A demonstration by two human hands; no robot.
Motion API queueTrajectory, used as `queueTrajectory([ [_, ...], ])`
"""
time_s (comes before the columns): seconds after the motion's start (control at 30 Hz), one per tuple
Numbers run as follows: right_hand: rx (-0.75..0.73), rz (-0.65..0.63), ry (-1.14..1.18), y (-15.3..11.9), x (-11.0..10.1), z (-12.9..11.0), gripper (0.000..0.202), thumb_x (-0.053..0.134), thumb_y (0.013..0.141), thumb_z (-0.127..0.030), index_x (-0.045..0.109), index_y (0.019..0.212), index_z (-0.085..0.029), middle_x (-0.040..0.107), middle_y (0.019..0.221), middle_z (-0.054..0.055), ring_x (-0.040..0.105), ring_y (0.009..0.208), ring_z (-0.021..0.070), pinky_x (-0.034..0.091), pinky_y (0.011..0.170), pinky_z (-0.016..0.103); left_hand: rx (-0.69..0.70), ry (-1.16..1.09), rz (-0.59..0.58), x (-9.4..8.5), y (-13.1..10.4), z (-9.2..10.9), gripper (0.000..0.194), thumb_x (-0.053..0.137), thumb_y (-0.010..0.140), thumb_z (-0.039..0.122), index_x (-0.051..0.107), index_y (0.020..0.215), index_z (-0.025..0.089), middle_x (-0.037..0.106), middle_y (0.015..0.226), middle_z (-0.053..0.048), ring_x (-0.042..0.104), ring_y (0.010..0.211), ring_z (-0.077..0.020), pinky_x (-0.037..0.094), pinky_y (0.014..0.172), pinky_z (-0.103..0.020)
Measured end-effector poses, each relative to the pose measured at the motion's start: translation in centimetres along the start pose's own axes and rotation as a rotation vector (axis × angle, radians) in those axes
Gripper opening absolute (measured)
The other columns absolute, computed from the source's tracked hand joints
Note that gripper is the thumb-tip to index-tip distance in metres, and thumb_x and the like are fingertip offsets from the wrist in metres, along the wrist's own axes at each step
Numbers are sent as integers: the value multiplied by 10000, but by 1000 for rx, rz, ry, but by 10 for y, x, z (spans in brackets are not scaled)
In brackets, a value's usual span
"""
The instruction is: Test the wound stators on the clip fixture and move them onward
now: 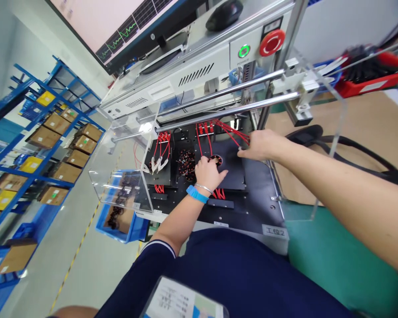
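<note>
On a black machine plate (258,198), my left hand (209,173) rests at a round opening with a ring-shaped part (216,160); its thumb is spread away, and what its fingertips touch is hidden. My right hand (257,145) is closed around several red wires (230,130) at the right side of the plate. Other red wires run down from red terminals (205,128) behind my left hand. To the left, white clips (157,165) on red wires gather over a second fixture. A heap of small dark coils (186,163) lies between the two fixtures.
Clear plastic guards (119,172) flank the fixtures, with metal rods (219,109) across the back. A blue bin (132,229) stands lower left. A red bin (373,86) is at the right. Above are a red stop button (272,43), a mouse (224,15) and a monitor (119,26).
</note>
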State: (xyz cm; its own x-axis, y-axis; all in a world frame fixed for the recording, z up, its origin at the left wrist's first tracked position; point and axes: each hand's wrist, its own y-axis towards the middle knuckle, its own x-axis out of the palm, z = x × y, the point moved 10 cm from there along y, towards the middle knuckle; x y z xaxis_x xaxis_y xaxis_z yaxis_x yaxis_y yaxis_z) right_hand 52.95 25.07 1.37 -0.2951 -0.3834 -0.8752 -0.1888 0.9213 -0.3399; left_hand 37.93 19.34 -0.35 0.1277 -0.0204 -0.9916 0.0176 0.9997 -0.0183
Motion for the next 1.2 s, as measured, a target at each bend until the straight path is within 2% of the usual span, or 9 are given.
queueTrajectory([
  [0.13,13,-39,-78,1,3,-3,551,594,829,-519,636,1063,-22,629,1059,263,607,1038,329,471,804,335,17,-241,-156,17,-23,-4,629,717,770,450,522,1321,217,662,919,-41,656,915,-204,518,862,-323],
  [0.23,8,-50,-81,4,4,-5,528,580,843,-520,638,1034,-31,638,1044,248,610,1034,310,466,810,320,-62,-390,-76,19,-27,-21,660,689,771,519,482,1315,208,661,847,-1,660,825,-165,531,829,-293],
  [0.33,8,-61,-73,6,5,-5,516,581,850,-518,635,1024,-35,639,1053,244,612,1032,303,464,818,319,-123,-269,87,13,-26,-48,677,746,716,426,474,1284,175,613,1120,-93,624,1045,-216,516,908,-318],
  [0.6,35,-87,-37,4,9,-3,514,569,867,-522,630,1014,-34,627,1079,252,601,1056,324,451,820,323,-272,-50,44,6,-25,-108,340,611,793,281,565,1117,189,577,1159,-126,601,1093,-247,498,935,-343],
  [0.67,37,-96,-7,3,12,-4,487,575,863,-515,634,978,-46,636,1039,237,609,1021,320,444,798,326,-205,3,108,-13,-19,-98,492,605,771,238,514,1250,175,503,1337,-166,516,1243,-285,453,1012,-383],
  [0.77,51,-94,37,2,14,-5,433,583,863,-496,634,920,-70,642,980,207,612,975,302,433,765,316,225,-9,46,-17,-1,-36,685,615,747,197,406,1399,208,323,1557,-118,336,1415,-284,333,1139,-418],
  [0.87,91,-74,123,2,14,-2,399,592,858,-498,631,855,-102,638,886,157,609,884,259,425,715,297,455,4,-149,0,11,9,568,564,789,150,481,1345,228,476,1468,-78,430,1354,-255,342,1129,-430],
  [1.07,186,31,433,7,19,12,332,677,792,-459,640,746,-133,593,677,58,554,668,179,408,631,279,64,-123,-62,5,21,-21,477,661,761,584,644,962,152,677,951,-102,663,925,-255,546,827,-371],
  [1.2,259,104,732,10,35,19,313,721,734,-435,622,712,-139,538,574,21,473,511,135,353,499,261,210,-358,165,-7,1,-24,475,725,725,355,612,1141,156,606,1222,-127,589,1144,-236,500,1000,-358],
])
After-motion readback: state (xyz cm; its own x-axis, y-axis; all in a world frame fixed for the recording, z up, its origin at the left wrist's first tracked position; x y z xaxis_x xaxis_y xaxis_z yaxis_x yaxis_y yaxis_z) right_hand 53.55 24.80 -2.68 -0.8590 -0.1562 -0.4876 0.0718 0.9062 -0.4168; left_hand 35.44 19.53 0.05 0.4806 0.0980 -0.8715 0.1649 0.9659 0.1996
